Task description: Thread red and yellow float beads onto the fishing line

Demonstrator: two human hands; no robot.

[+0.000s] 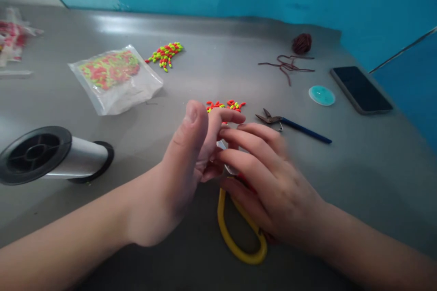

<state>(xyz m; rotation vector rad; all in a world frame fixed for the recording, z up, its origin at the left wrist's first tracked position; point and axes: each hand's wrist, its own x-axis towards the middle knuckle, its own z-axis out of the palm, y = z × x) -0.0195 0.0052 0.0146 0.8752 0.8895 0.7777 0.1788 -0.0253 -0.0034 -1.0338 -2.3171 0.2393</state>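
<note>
My left hand (180,168) is turned on its edge, with the thumb raised and apart and the index finger stretched out. Its lower fingers are partly hidden behind my right hand (273,177), whose curled fingertips meet them. Whatever lies between those fingertips is too small or covered to make out. Below my right hand shows the yellow looped handle of scissors (221,227); a bit of shiny metal is visible between the hands. Whether the scissors are gripped or just lie underneath, I cannot tell. Just beyond the fingers are small red and yellow beads (235,105).
A wire spool (82,157) stands at left, near a clear bag of beads (112,75) and a bead pile (166,54). To the right are blue-handled cutters (300,128), a turquoise disc (322,95), a phone (362,90), brown cord pieces (288,66) and a yarn ball (302,43).
</note>
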